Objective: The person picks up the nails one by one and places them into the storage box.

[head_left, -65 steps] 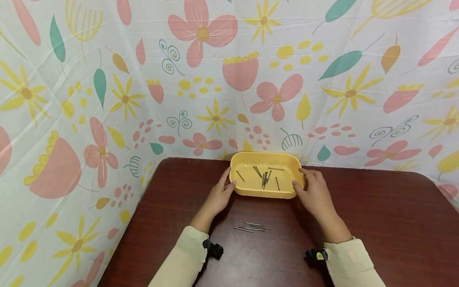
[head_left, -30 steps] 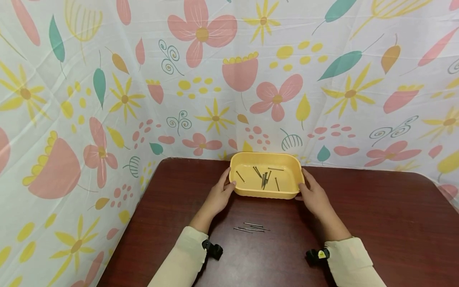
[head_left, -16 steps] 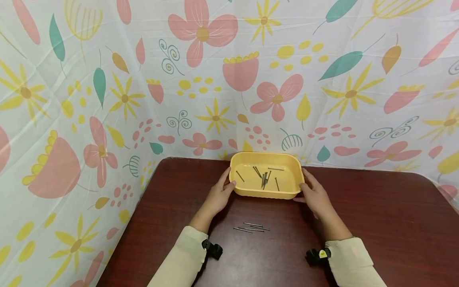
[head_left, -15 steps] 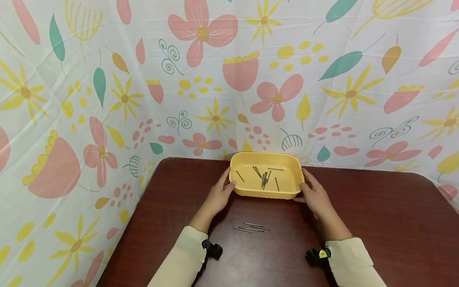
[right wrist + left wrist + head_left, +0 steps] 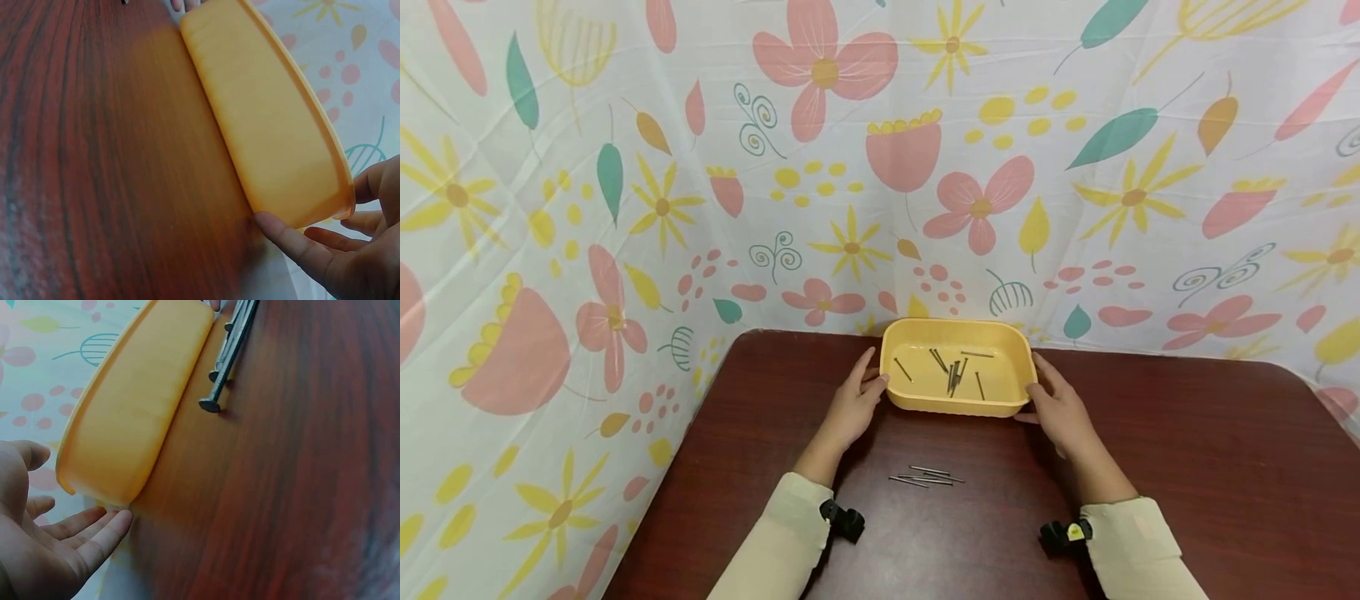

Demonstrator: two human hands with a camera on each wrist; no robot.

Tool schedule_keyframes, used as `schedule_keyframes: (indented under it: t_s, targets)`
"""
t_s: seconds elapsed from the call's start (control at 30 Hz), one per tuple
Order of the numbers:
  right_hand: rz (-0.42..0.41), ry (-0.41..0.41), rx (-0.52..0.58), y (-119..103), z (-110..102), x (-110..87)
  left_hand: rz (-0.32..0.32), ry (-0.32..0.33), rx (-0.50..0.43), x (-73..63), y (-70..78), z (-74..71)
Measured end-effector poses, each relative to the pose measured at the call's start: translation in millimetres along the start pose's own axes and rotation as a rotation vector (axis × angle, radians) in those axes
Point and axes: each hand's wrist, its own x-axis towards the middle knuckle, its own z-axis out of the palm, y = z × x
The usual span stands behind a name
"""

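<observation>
Tray (image 5: 955,408) sits just right of centre in the head view, nails (image 5: 953,379) scattered inside. Left hand (image 5: 852,408) is loosely spread at its left end, without a firm hold; right hand (image 5: 1062,412) rests relaxed fingers against the near right corner. Light, even pressure from both sides should best keep everything from sliding.

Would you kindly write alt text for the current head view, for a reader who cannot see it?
A yellow tray holding loose nails sits near the far edge of a reddish-brown table, with a person's left hand and right hand at its two ends. More nails lie together in front of it, and a flower-patterned backdrop hangs behind.
</observation>
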Motion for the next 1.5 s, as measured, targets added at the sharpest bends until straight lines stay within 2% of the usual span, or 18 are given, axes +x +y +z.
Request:
schedule_keyframes:
  t_s: [0.17,0.47,0.73,0.87,1.1,1.2,1.5]
  targets:
    - [0.005,0.001,-0.015,2,-1,0.7,0.012,0.000,0.012,-1.0,3.3,-1.9]
    - [0.007,-0.001,-0.020,-1,-1,0.0,0.044,0.054,0.048,-3.4,16.5,-12.2]
    - [-0.009,0.005,-0.033,-4,0,-1.7,0.108,0.060,0.114,-6.4,26.5,-18.3]
    - [-0.011,0.002,-0.031,-5,-1,-1.9,0.136,0.042,0.148,-10.3,30.7,-20.4]
    - [-0.001,-0.002,-0.033,-2,-1,-0.4,0.223,0.008,0.305,-21.7,37.8,-23.3]
    - [-0.003,-0.002,-0.035,-1,-1,-0.3,0.236,-0.014,0.348,-26.7,40.3,-22.9]
    - [-0.013,0.000,-0.042,-2,-1,-1.7,0.308,-0.091,0.475,-41.4,39.5,-16.9]
